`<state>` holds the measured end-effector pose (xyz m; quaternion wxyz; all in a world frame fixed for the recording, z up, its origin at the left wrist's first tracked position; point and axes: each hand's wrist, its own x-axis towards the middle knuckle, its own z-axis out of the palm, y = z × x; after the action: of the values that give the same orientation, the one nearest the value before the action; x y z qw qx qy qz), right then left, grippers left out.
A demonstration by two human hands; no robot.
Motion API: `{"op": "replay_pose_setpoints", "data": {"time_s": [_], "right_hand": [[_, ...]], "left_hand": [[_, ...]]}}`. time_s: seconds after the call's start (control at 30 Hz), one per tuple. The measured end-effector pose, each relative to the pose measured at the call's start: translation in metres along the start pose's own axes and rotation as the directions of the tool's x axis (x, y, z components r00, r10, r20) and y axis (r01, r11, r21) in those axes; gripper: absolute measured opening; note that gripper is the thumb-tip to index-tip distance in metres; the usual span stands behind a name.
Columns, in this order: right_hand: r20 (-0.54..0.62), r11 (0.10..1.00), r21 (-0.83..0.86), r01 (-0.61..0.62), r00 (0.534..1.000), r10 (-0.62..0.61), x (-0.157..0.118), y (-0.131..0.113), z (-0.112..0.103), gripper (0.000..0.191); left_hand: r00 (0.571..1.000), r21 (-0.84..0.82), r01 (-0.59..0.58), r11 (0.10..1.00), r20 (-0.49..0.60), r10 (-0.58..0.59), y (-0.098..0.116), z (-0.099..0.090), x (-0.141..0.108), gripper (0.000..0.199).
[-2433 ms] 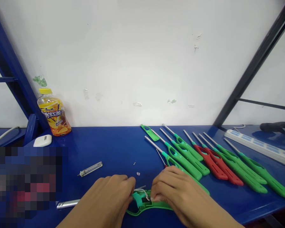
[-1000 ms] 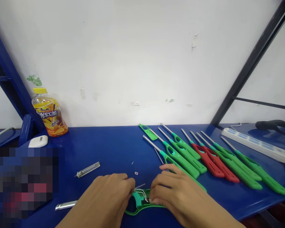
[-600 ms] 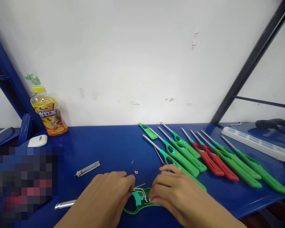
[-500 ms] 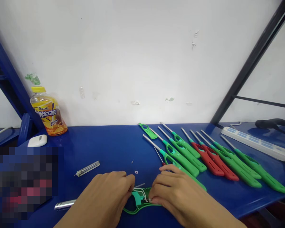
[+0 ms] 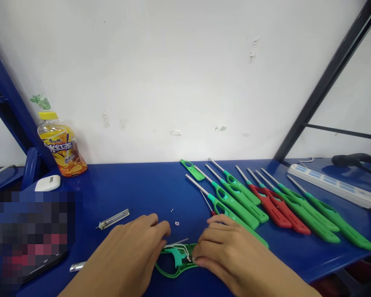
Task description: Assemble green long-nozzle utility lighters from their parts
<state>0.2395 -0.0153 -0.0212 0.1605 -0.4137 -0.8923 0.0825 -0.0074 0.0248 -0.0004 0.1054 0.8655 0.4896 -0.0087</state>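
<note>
An opened green gas lighter lies low in front of me, its half casing showing a teal trigger and thin white wires. My left hand is closed around its left, neck end, with the fingertips partly hidden. From under that forearm sticks the metal tube tip. On the handle end, my right hand is closed, thumb and fingers pressed on the casing and covering what lies inside. Just beyond the hands are a small pale piece and a tiny screw.
Several green and red lighters lie fanned to the right, near a loose green cover and a screwdriver. A clear tube part lies left. Behind stand a drink bottle, a white case and a power strip.
My left hand has shifted slightly left and up, uncovering more of the trigger and the casing's loop. The right hand stays on the handle end.
</note>
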Motion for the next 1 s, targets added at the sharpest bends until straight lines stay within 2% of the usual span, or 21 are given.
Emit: {"op": "replay_pose_setpoints", "data": {"time_s": [0.23,0.37,0.57,0.77,1.0], "right_hand": [[-0.022,1.0,0.031,-0.006,1.0,0.007,-0.002,-0.003,0.0,0.01],[-0.027,0.998,0.058,-0.008,1.0,0.009,-0.003,-0.003,-0.002,0.01],[0.02,0.999,0.035,0.01,1.0,-0.011,-0.002,-0.001,-0.005,0.012],[-0.018,0.999,0.026,0.021,1.0,-0.021,-0.002,-0.001,-0.001,0.011],[-0.061,0.999,0.033,0.026,0.998,-0.024,0.002,-0.001,0.0,0.013]], "left_hand": [[0.997,0.029,-0.003,1.0,0.072,0.001,-0.002,-0.001,-0.003,0.046],[0.998,0.012,-0.02,1.0,0.055,0.019,0.0,0.001,-0.003,0.049],[0.998,-0.016,-0.065,0.998,0.02,0.065,0.004,-0.001,-0.001,0.041],[0.997,-0.019,-0.078,0.997,0.023,0.079,0.006,-0.002,-0.001,0.041],[0.99,-0.008,-0.047,0.999,0.133,0.048,0.009,-0.001,0.004,0.037]]}}
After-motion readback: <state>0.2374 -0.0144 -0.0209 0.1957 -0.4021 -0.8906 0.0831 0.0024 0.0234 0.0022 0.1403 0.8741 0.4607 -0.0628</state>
